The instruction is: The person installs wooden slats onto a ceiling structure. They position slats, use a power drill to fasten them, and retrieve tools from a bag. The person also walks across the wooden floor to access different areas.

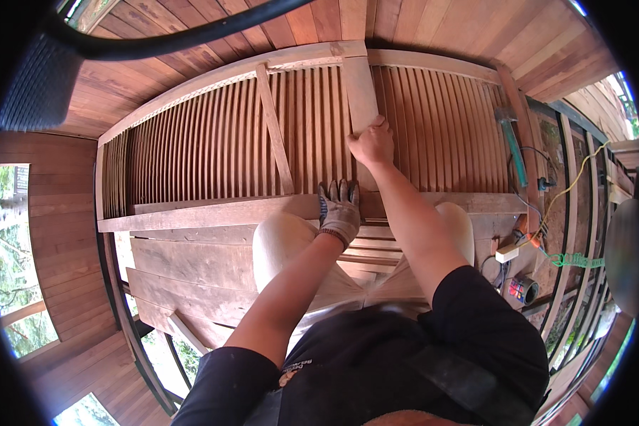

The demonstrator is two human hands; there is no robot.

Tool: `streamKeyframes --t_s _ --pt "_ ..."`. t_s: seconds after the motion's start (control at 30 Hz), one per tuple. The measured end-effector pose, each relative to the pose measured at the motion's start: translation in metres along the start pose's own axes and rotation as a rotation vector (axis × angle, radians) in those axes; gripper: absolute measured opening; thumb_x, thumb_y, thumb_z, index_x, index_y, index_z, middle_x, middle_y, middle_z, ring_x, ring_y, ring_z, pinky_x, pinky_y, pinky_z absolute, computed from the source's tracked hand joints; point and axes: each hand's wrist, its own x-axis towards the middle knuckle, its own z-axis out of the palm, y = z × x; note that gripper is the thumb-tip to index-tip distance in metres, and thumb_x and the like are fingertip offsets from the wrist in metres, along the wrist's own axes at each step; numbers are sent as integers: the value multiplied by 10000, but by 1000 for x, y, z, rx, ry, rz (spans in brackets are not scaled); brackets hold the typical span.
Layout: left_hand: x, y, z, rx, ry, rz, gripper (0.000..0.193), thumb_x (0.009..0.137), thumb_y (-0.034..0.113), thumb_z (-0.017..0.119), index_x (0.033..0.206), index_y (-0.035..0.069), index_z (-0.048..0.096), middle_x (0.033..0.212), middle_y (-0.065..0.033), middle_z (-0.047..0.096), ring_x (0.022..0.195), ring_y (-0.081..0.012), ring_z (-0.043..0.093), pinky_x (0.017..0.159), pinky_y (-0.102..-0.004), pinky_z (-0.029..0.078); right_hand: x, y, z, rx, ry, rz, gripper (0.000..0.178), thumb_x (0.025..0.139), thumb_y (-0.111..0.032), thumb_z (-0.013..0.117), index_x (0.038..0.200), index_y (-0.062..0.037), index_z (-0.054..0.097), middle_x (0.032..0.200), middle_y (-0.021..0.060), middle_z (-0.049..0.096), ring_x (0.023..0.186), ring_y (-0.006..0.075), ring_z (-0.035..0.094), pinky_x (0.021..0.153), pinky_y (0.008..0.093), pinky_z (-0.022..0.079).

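A large slatted wooden panel [213, 142] lies in front of me, its thin slats set in a frame. My left hand [341, 213], in a grey work glove, rests flat with fingers apart on the near rail [241, 211] where the middle board joins it. Bare and curled closed, my right hand [373, 145] presses on the wide middle board [361, 92] of the panel. Whatever its fingers may hold is hidden. Left of that board, a narrow wooden strip [275, 131] lies slanted across the slats.
A hammer [511, 145] with a green handle lies at the panel's right end. Beyond it are cables [571, 188], an orange connector [524, 238] and a can [522, 291] among open floor joists. Plank walls [64, 192] with window openings stand left. A dark strap crosses the upper left.
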Motion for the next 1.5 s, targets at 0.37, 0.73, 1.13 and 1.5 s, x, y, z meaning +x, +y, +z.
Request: streamKeyframes --t_s 0.37,0.73,1.13,1.5 --pt "8 -8 7 -115 82 9 884 886 486 588 1589 117 198 1645 -149 196 1526 -362 144 1188 -645 15 1 8 -27 -96 -236 -38 979 814 -515 736 1431 112 305 1478 295 379 1332 429 439 1042 511 442" --pt "20 -13 34 -111 308 -2 1054 652 531 826 1478 113 322 1492 -176 401 1404 -356 337 1153 -537 211 -278 124 -138 103 -87 -473 453 822 -343 691 1152 -35 648 1102 175 659 1048 352 628 929 465 500" --pt "-15 -1 -6 -122 223 -115 1065 657 577 832 1496 135 348 1511 -174 406 1411 -363 356 1163 -550 248 -225 99 -108 93 -350 -367 356 800 -328 690 1049 -74 683 946 128 712 981 346 665 872 466 526" --pt "-6 0 4 -121 174 -69 936 776 511 763 1519 163 312 1523 -132 357 1458 -362 267 1199 -616 118 -59 32 -34 -162 -31 -188 936 777 -667 700 1356 37 487 1378 227 490 1295 354 461 1049 498 415"
